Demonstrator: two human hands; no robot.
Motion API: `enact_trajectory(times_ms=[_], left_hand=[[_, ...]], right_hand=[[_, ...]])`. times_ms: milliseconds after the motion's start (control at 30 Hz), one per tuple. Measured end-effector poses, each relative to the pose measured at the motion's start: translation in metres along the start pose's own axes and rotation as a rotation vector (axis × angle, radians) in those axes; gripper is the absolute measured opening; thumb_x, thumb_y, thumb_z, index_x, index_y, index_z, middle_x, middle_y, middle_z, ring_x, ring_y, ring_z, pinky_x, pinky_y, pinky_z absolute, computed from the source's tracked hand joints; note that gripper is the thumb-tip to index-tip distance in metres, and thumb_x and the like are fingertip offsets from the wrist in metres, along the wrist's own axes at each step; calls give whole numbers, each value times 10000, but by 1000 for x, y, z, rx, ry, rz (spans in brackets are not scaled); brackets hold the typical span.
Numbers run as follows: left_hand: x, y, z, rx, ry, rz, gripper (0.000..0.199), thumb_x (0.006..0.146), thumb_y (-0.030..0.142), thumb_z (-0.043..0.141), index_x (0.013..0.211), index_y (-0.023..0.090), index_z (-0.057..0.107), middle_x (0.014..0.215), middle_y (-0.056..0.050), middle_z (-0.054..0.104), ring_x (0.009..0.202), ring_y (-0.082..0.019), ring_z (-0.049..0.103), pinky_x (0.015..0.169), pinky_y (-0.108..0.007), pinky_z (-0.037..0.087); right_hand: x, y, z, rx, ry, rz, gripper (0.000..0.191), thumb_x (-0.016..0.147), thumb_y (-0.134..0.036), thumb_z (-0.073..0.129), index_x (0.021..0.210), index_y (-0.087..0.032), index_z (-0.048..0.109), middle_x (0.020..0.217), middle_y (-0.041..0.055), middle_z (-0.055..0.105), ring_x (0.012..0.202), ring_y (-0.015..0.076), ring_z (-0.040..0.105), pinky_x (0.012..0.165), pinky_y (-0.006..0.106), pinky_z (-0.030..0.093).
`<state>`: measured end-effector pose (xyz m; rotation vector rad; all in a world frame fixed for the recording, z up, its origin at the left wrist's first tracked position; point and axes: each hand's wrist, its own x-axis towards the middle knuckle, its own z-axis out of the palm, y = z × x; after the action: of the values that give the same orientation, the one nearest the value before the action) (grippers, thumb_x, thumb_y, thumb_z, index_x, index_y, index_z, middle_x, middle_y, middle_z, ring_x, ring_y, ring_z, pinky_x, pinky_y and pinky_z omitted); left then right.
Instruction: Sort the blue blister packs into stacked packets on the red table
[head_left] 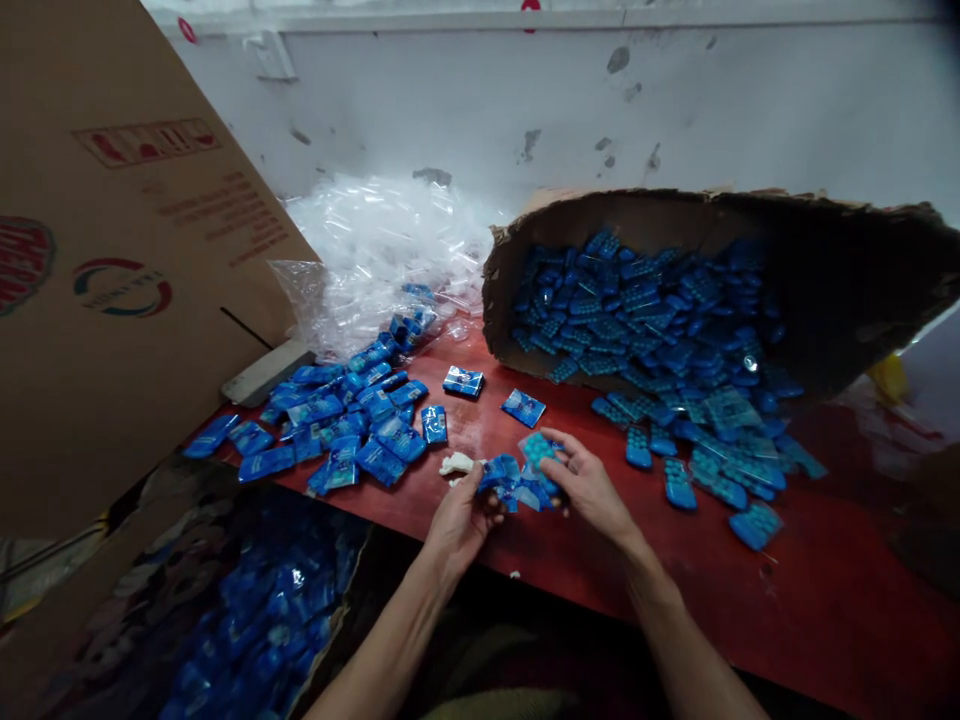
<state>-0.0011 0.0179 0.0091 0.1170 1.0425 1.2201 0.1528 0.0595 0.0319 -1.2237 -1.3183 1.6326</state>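
Both hands meet at the near edge of the red surface (750,590), left hand (459,517) clamped on a blue packet (501,473), right hand (589,485) pinching a blister card (537,449), probably to keep them off the loose piles.

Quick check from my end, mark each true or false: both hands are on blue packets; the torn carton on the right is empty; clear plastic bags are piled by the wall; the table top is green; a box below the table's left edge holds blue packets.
1. Both the left hand and the right hand hold the bunch of blue packets. True.
2. The torn carton is empty. False: it lies on its side, full of blue blister sheets that spill onto the table.
3. Clear plastic bags are piled by the wall. True.
4. The table top is green. False: it is red.
5. The lower box holds blue packets. True.
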Motion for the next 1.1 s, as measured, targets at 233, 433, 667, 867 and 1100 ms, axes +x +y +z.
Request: enact_trajectory(times_ms=[233, 433, 667, 867, 1100], left_hand=[[1, -6, 6, 42, -20, -14, 234, 677, 361, 613, 666, 163, 488, 429, 41, 472, 401, -88, 467, 392, -190, 364], [-2, -7, 7, 106, -32, 15, 235, 677, 364, 609, 668, 158, 497, 428, 37, 476, 413, -94, 479, 401, -197, 379], [-4, -4, 9, 178, -35, -2, 241, 678, 370, 603, 667, 148, 511, 419, 30, 481, 414, -107, 494, 404, -211, 394], [-6, 0, 9, 160, -87, 66, 249, 637, 358, 645, 655, 141, 524, 482, 31, 511, 413, -76, 460, 408, -207, 393], [-8, 2, 11, 127, -61, 102, 282, 605, 374, 667, 632, 145, 505, 475, 41, 499, 422, -78, 470, 428, -220, 429]], right_hand=[[-28, -1, -8, -130, 12, -155, 294, 730, -303, 544, 1008, -214, 573, 828, -3, 600, 641, 115, 536, 585, 223, 440], [-36, 1, -12, -287, 62, -257, 306, 762, -295, 512, 1055, -227, 566, 956, 32, 613, 868, 185, 553, 792, 310, 425], [-49, 0, -16, -404, 4, -396, 284, 798, -249, 494, 1073, -253, 566, 936, 29, 580, 864, 153, 538, 783, 263, 412], [-49, 2, -19, -376, -23, -414, 272, 807, -240, 492, 1064, -257, 577, 938, 30, 577, 869, 149, 535, 791, 264, 412], [-48, 4, -17, -335, -13, -448, 257, 804, -235, 498, 1043, -243, 592, 926, 35, 586, 861, 148, 542, 791, 266, 416]])
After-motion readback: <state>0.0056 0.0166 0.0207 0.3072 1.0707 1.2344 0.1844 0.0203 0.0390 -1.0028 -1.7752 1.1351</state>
